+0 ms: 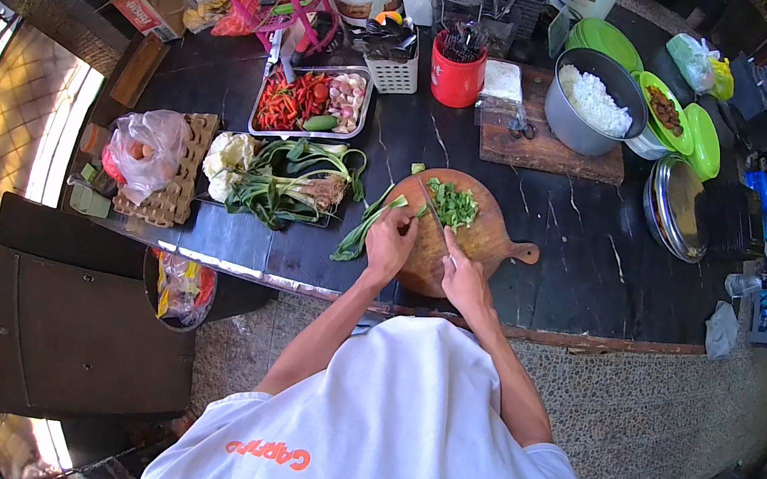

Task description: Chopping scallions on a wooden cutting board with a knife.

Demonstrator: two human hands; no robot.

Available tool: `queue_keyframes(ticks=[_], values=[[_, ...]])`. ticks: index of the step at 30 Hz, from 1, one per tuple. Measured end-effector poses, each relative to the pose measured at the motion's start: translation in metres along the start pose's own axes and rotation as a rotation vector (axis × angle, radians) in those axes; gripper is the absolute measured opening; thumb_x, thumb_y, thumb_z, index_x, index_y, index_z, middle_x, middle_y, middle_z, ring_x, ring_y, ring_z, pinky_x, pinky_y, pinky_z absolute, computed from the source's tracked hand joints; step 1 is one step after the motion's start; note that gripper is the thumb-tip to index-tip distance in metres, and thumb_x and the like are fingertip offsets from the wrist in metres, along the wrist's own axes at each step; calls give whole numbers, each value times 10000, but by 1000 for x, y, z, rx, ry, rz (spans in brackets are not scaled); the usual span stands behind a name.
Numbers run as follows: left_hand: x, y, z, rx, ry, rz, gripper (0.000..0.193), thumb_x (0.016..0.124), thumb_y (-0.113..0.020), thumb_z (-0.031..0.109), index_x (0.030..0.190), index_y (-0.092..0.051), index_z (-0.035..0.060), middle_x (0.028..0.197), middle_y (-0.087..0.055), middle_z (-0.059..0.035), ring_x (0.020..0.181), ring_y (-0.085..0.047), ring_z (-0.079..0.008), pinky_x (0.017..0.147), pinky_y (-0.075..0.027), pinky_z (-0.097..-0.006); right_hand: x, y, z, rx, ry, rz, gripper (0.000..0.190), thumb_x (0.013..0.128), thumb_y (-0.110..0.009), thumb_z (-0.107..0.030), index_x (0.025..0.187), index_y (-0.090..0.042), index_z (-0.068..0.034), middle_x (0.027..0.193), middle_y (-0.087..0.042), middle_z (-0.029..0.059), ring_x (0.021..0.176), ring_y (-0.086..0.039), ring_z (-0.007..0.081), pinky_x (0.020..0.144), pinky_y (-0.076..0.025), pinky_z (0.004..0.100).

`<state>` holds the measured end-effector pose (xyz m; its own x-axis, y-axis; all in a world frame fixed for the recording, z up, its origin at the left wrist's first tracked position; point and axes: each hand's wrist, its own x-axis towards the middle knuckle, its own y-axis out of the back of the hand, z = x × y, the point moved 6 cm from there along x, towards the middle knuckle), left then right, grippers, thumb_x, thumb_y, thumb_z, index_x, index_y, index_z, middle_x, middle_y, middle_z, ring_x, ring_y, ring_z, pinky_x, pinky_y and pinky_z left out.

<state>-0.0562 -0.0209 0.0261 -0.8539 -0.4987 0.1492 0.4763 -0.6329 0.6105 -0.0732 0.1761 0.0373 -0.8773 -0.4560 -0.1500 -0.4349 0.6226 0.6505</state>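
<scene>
A round wooden cutting board (425,262) with a short handle lies on the dark counter in front of me. My right hand (466,278) grips a kitchen knife (432,206), its blade pointing away and to the left over the board. Just right of the blade sits a heap of chopped green leaves (455,206). At the board's left side my left hand (391,241) has its fingers bent on a bunch of leafy greens (356,236), whose leaves trail off the board onto the counter. A small cut green piece (417,168) rests at the board's far edge.
Leeks (286,185) and cauliflower (227,156) lie to the left, below a tray (251,122) of chilies, garlic and shallots. Eggs in plastic sit on an egg carton (191,169). Beyond are a red utensil holder (456,73), a thick wooden board (549,157) and a pot of rice (584,132).
</scene>
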Motion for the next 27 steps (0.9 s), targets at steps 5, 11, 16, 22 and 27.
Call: queue_keyframes(ticks=[5, 11, 16, 22, 27], values=[[-2, 3, 6, 41, -72, 52, 104, 895, -802, 109, 980, -798, 49, 917, -753, -155, 783, -753, -350, 721, -584, -453, 0, -1, 2, 45, -31, -35, 633, 1062, -591, -149, 1670, -432, -227, 919, -737, 310, 879, -734, 510, 812, -573, 579], [-7, 3, 12, 113, -262, 64, 106, 902, -790, 108, 989, -813, 53, 1024, -765, -147, 873, -758, -368, 780, -606, -453, -4, -2, 10, 201, 60, 42, 635, 1068, -604, -162, 1673, -425, -228, 1058, -721, 346, 979, -722, 523, 840, -569, 553], [-6, 3, 6, 86, -183, 29, 149, 911, -781, 109, 1031, -828, 35, 1056, -764, -156, 898, -759, -371, 795, -611, -442, -18, 6, -2, 92, -20, -60, 623, 1064, -601, -151, 1662, -445, -231, 973, -716, 347, 919, -712, 538, 806, -553, 591], [-10, 4, 6, 93, -176, -3, 165, 937, -766, 113, 1063, -837, 33, 1098, -756, -155, 930, -761, -370, 801, -614, -441, -29, 7, 5, 108, 39, -30, 616, 1059, -602, -146, 1653, -460, -228, 940, -713, 346, 886, -710, 540, 796, -554, 605], [-12, 3, 8, 62, -180, -8, 173, 949, -751, 99, 1075, -830, 9, 1092, -752, -150, 926, -757, -366, 815, -611, -443, -32, 4, 10, 83, 41, -28, 617, 1058, -602, -140, 1653, -460, -227, 935, -713, 348, 872, -710, 543, 789, -561, 604]])
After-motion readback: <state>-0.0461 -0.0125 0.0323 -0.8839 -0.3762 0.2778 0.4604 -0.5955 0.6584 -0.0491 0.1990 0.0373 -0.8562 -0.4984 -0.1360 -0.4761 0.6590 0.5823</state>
